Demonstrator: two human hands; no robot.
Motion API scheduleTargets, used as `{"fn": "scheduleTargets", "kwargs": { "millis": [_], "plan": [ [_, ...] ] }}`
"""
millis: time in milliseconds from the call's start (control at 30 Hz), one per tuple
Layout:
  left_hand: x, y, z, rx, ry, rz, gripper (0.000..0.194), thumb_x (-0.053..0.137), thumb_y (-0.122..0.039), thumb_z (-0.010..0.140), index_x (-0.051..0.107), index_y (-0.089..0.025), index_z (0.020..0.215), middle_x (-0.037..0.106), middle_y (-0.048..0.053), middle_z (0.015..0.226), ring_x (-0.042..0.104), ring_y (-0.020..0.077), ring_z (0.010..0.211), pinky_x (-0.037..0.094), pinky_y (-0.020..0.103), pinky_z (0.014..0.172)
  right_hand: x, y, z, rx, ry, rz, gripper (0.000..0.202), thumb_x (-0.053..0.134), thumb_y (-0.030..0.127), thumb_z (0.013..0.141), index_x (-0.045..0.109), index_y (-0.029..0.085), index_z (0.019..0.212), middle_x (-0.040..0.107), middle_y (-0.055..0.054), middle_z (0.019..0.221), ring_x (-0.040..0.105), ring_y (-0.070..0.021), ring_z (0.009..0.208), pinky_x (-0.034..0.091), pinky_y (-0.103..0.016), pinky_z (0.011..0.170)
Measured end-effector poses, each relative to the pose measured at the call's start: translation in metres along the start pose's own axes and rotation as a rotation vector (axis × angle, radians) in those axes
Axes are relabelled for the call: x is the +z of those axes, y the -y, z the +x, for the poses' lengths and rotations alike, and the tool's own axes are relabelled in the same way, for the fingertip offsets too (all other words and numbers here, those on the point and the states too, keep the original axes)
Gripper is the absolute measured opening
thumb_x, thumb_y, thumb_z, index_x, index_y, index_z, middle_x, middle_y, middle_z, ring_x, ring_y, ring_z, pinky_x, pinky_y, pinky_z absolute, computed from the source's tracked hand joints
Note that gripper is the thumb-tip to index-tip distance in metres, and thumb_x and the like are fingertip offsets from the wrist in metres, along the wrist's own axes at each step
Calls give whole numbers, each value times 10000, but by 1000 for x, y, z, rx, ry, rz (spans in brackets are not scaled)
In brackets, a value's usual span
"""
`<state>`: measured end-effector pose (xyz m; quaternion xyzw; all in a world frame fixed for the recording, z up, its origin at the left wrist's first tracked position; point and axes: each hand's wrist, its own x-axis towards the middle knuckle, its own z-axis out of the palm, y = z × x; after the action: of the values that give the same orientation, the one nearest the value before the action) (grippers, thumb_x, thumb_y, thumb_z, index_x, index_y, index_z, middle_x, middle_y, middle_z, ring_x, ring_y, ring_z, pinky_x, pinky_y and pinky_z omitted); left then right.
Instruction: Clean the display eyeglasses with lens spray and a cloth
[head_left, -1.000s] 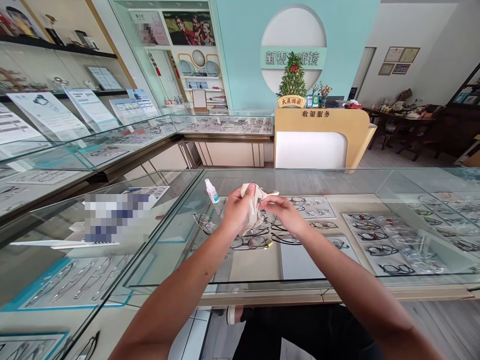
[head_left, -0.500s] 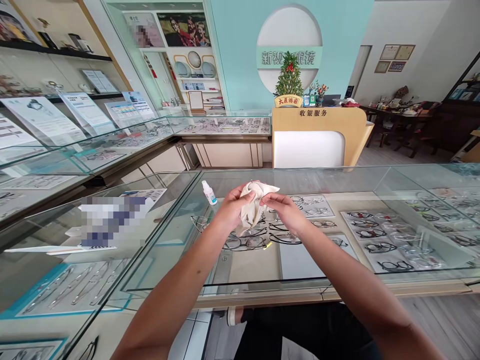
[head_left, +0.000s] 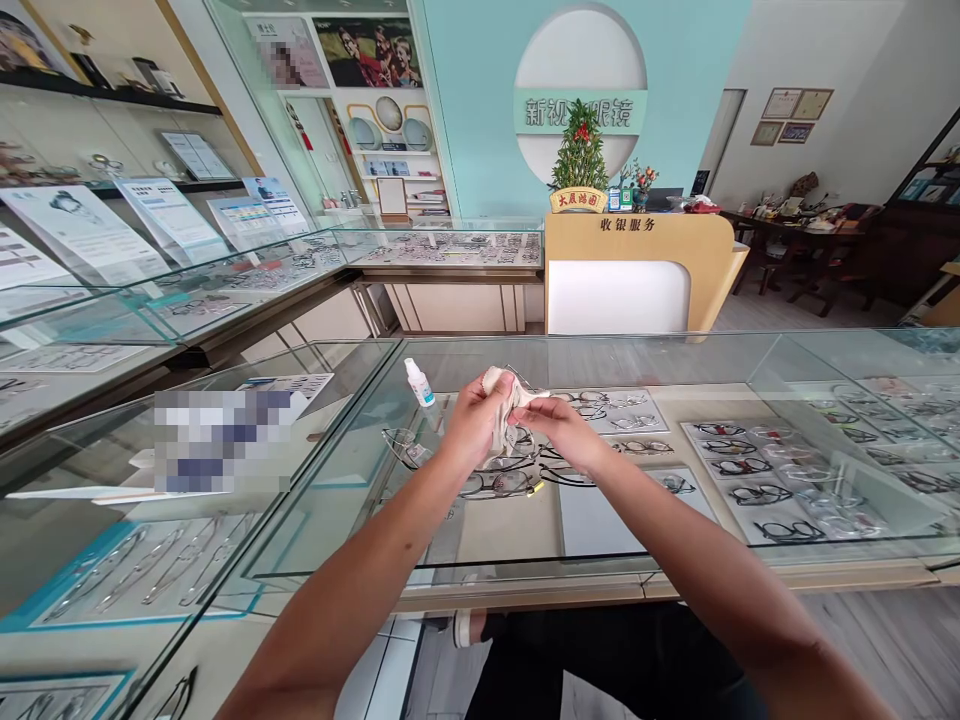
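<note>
- two bare hands meet above a glass display counter [head_left: 525, 598], with a pale cloth [head_left: 502, 430] bunched between them.
- the left hand [head_left: 478, 412] clasps the cloth between thumb and fingers; the right hand [head_left: 551, 415] pinches its right side.
- a thin dark line [head_left: 529, 381] along the cloth's upper edge may be part of an eyeglass frame; the folds hide whatever else is inside.
- if the left thumb slackens, the bundle could slip and fall toward the eyeglasses [head_left: 501, 486] below; whether those lie on or under the glass is unclear.
- hands pulling or twisting against each other could bend any slim frame inside.
- grit caught in the folds could scratch a lens, should one be wrapped there.
- a small white bottle [head_left: 420, 383] stands near the left hand, where an outward swing could topple it.
</note>
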<state>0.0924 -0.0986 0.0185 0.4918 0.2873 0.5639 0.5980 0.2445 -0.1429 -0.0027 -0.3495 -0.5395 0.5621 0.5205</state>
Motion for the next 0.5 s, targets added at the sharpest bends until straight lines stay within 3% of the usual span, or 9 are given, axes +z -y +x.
{"fn": "scheduleTargets", "kwargs": {
  "millis": [67,200,433,500],
  "plan": [
    [-1,0,2,-2,-19,-1,646,1021,-717,569,710,-169,707,639,-7,616,549,104,543,456,250,536,1,0,-1,-3,-10,14,414,925,618,757,845,223,850,786,-44,939,645,-235,997,452,-397,1027],
    [-5,-2,6,-71,63,-48,647,1029,-707,561,803,-167,836,742,36,708,629,155,566,524,301,556,-3,3,0,-38,-33,55,396,927,605,756,832,229,837,760,-33,921,620,-222,948,453,-377,961],
    [-11,-10,6,-134,216,-76,622,1077,-477,616,832,-169,1097,844,80,1017,762,207,781,628,332,713,-9,10,2,-52,-82,105,354,926,564,754,817,230,799,731,-31,882,589,-214,912,439,-359,886],
    [-12,-10,6,-146,243,-41,639,1077,-441,624,813,-187,1148,839,61,1002,758,197,776,620,315,704,-9,11,2,-39,-88,143,356,947,557,724,827,230,794,728,-35,870,593,-219,921,451,-360,882]
  ]
}}
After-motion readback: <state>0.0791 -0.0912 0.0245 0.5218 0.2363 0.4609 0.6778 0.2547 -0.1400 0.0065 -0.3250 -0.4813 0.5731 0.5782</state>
